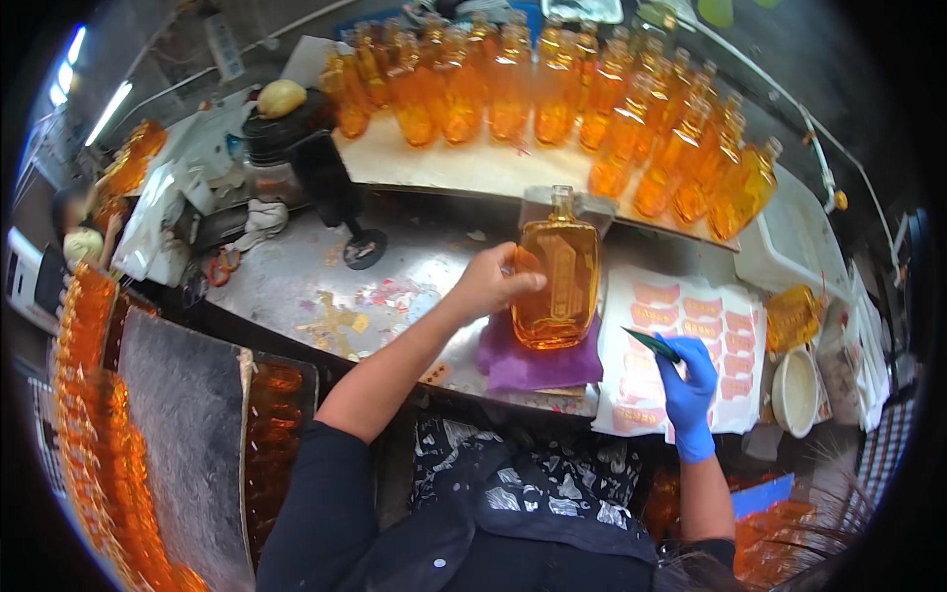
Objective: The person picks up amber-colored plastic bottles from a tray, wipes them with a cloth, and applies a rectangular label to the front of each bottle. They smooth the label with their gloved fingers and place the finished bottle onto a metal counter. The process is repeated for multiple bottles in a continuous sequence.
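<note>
My bare left hand [498, 283] grips an amber glass bottle [560, 296] by its left side, thumb across the front. The bottle has a flat body, a short neck and a label-like panel on its face. Under its base lies a folded purple cloth [543, 363] on the worktable. My right hand [689, 393], in a blue glove, pinches dark green pointed tweezers [649, 342]. Their tip is over the left part of a white sheet [695, 360], which carries rows of small pink-and-gold decals [702, 329]. I cannot tell whether the tweezers hold anything.
Many amber bottles [510, 94] stand on a raised shelf [434, 168] behind. A black-and-metal device [321, 178] stands at the back left. At right are a white bowl [795, 393] and a plastic bin [789, 232]. More bottles [109, 424] line the left; another person [81, 232] sits beyond.
</note>
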`<state>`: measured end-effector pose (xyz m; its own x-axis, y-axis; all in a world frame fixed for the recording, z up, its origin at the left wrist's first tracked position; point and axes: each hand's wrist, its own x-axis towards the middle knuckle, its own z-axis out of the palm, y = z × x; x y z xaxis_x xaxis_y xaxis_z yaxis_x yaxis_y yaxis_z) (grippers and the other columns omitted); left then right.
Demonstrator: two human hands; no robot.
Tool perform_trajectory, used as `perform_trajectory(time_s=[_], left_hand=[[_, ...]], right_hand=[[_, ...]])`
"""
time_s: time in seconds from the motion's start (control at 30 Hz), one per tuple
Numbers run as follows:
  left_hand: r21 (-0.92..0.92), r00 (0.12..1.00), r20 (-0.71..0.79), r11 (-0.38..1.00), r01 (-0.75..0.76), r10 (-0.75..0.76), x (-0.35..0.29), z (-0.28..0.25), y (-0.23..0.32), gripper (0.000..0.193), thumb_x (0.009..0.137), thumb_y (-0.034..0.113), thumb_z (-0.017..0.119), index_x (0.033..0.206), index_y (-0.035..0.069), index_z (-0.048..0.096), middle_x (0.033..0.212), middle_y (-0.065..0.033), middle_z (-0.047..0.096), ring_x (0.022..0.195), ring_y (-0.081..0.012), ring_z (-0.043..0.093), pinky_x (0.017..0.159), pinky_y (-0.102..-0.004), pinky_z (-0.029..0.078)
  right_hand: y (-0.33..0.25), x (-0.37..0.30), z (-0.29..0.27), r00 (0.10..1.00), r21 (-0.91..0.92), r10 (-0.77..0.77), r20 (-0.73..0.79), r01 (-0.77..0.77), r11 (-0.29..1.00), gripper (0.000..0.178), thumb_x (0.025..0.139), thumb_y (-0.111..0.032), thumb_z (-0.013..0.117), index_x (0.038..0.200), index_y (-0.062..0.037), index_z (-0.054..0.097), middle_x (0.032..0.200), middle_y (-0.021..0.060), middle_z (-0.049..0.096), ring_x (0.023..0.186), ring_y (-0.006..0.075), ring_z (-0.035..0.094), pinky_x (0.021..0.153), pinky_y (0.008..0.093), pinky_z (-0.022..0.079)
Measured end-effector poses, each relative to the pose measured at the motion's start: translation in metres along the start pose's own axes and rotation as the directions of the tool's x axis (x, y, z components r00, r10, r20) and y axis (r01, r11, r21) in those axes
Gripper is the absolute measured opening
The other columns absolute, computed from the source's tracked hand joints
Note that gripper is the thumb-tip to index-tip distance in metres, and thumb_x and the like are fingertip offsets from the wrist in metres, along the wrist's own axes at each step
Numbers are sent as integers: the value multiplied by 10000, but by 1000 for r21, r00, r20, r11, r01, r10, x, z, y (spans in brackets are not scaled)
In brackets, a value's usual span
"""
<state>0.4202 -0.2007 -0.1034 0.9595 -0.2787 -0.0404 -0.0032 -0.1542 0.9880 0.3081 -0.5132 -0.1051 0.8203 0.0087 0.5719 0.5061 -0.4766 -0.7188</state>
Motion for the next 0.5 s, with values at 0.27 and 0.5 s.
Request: perform_trajectory(time_s=[0.27,0.5], left_hand=[[260,763,-477,900,-351,436,-10,-57,79,387,789,255,736,1034,-14,603,912,-110,666,816,-138,641,732,-287,516],[693,593,-452,681,-238,667,87,-35,94,441,746,361,766,937,11,577,831,-133,638,758,-251,629,698,-360,491]], right_hand=[[5,-36,1,991,115,73,-112,-60,992,245,774,124,673,975,-13,638,950,104,659,800,154,561,679,259,448],[2,-51,25,992,94,102,-73,-95,991,253,756,76,698,993,-11,679,898,88,645,740,157,564,660,273,464]])
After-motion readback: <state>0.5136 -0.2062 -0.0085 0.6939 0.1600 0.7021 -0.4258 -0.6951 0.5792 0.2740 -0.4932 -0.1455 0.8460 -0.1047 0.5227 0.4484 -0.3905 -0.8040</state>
